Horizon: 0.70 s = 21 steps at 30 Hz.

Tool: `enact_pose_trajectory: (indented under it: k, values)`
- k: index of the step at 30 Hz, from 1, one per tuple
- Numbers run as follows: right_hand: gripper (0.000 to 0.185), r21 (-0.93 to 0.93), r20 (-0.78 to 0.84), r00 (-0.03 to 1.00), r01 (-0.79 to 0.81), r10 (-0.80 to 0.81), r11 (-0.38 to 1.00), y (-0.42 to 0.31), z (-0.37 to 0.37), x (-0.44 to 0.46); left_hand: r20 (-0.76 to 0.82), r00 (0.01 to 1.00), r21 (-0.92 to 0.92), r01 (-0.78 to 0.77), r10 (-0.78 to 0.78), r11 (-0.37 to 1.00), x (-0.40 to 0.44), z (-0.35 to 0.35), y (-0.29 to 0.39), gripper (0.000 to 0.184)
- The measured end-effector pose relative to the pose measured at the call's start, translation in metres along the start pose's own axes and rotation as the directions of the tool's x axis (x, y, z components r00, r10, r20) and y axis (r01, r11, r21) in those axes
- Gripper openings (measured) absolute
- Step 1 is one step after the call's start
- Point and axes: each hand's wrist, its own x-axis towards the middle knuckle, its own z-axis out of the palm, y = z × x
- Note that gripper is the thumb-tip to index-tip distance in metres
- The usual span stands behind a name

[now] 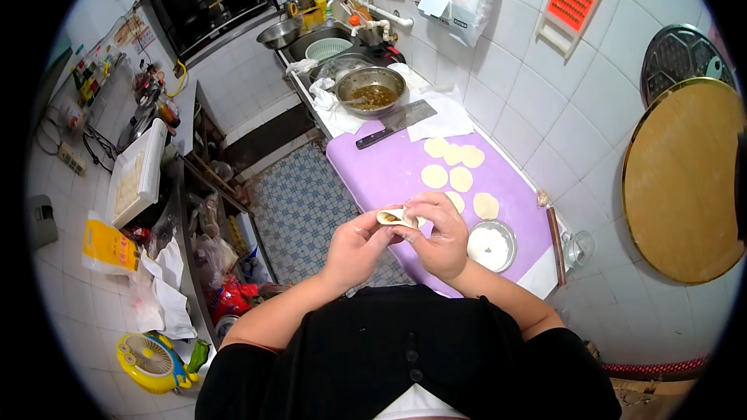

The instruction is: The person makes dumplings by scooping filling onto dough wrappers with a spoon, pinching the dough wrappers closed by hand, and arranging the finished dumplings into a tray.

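A half-folded dumpling (391, 217), its brown filling showing at the open end, is held up between both hands above the near edge of a purple mat (354, 159). My left hand (354, 245) pinches it from the left with thumb and fingers. From the other side my right hand (440, 233) grips its edge, with flour on the fingers. Several round dough wrappers (486, 206) lie flat on the mat beyond my hands. Beside my right hand is a bowl of white flour (492, 246).
A cleaver (397, 123) lies at the mat's far end, near a steel bowl of filling (372, 93). At the right edge are a rolling pin (556, 245) and a glass (577, 249). A tray (138, 175) of pale pieces stands left. The sink (311, 45) is at the back.
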Motion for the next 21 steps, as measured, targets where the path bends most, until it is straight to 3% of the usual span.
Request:
enact_pose_trajectory:
  k: [5,8,11,14,17,20,21]
  values:
    - [0.019,-0.132,0.123,0.992,0.030,-0.014,0.991,-0.007,-0.005,0.007,0.014,0.997,0.120,-0.077,0.076,0.990,0.001,-0.003,-0.007,0.036]
    - [0.019,-0.194,0.185,0.976,0.150,-0.114,0.969,-0.005,-0.008,0.007,0.055,0.993,0.307,-0.113,0.101,0.945,0.001,-0.001,0.000,0.040]
    - [0.019,-0.119,0.126,0.991,0.065,-0.050,0.991,-0.004,-0.007,0.004,0.076,0.993,0.493,-0.116,0.090,0.862,-0.004,0.004,0.016,0.045]
    - [0.020,-0.134,0.094,0.994,0.070,-0.058,0.988,-0.003,-0.005,0.001,0.133,0.977,0.449,-0.208,0.166,0.869,-0.005,0.006,0.011,0.052]
    - [0.021,-0.117,0.069,0.988,0.148,-0.141,0.982,0.007,-0.003,-0.005,0.100,0.988,0.080,-0.129,0.121,0.988,-0.002,0.012,0.003,0.058]
    - [0.019,-0.104,0.038,0.998,0.057,-0.053,0.993,0.011,0.000,-0.009,0.153,0.980,-0.129,0.144,-0.124,0.981,0.004,0.011,0.002,0.060]
    - [0.018,-0.105,0.053,0.998,0.031,-0.025,0.994,0.006,0.000,-0.005,0.157,0.982,-0.072,0.118,-0.106,0.990,0.006,0.008,-0.001,0.059]
